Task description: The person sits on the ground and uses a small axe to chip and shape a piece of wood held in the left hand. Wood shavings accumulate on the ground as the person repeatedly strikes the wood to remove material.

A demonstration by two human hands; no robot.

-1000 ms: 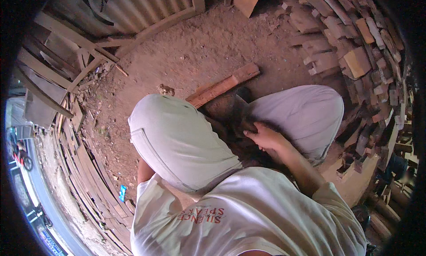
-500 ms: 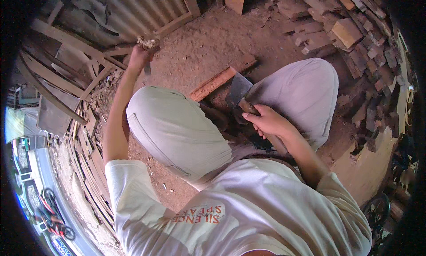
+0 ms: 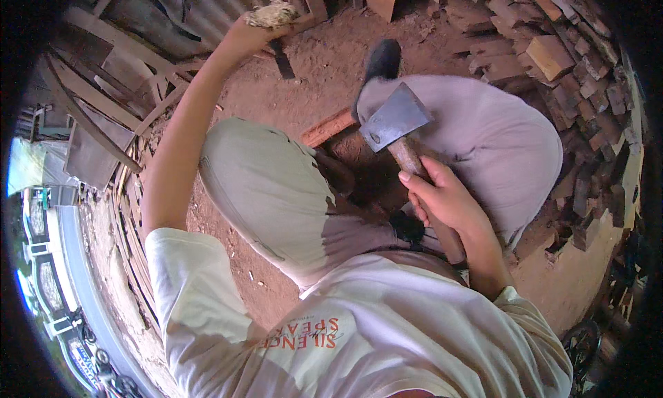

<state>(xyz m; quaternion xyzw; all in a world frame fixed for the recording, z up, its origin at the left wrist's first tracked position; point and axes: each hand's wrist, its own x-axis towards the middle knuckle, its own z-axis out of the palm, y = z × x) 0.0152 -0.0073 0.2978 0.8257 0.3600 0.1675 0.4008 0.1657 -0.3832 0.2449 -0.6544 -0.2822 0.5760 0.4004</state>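
Right of centre: grey-bladed, wooden-handled hatchet (image 3: 407, 155) in right hand (image 3: 445, 201), fingers wrapped around handle (image 3: 449, 243) below the blade (image 3: 396, 116). Far forward, left hand (image 3: 242, 39) gripping pale, frayed, fibrous bundle (image 3: 273, 13), fingers partly hidden.

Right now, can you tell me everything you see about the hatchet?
The hatchet has a grey head that looks like metal, flaring to a broad edge at the upper right, with a small dark hole near its narrower end. Its brown handle looks like worn wood. The right hand grips that handle, which slants down toward the person's body, with the head pointing away. The head shows against the right trouser leg; I can't tell whether they touch.
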